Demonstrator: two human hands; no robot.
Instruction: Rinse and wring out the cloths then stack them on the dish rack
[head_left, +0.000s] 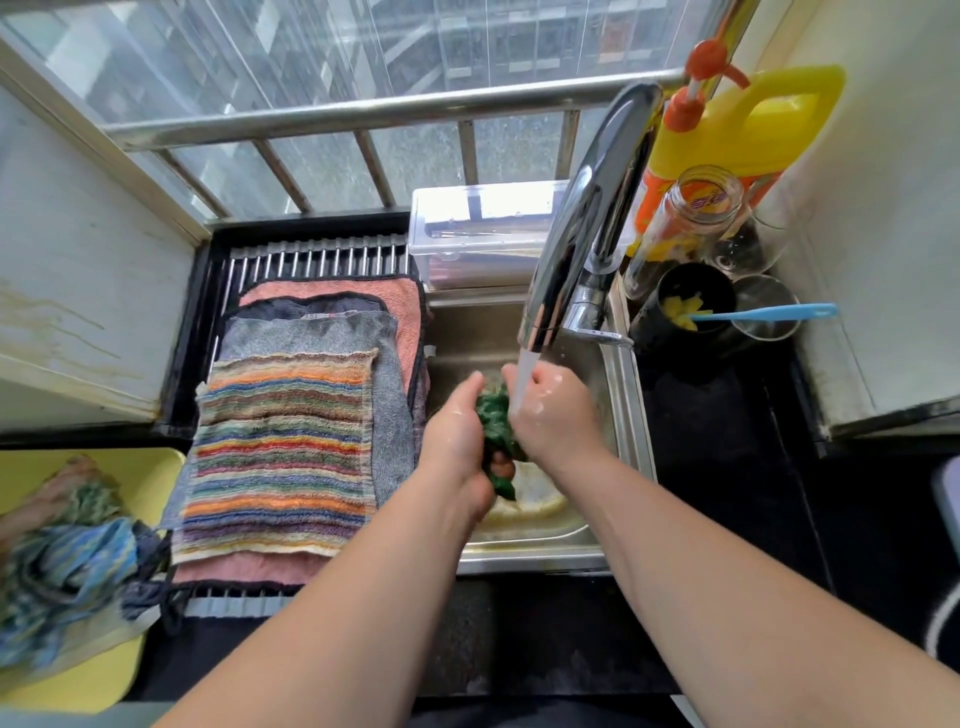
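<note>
Cloths (57, 561) are lying heaped on a yellow tray (150, 467). The left hand (457, 436) and right hand (556, 415) are clutching a green cloth (496, 423) over the sink (626, 415), under the tap (587, 218) stream. A stack (280, 447) is lying on the rack (322, 254).

Tight room over the sink
The big tap (587, 208) hangs above the sink (625, 415). On the left, cloths (280, 441) fill the rack (311, 257); jars (685, 218) crowd the right.

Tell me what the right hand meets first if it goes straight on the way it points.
The green cloth in its own grip, then probably the left hand; depth is unclear.
</note>
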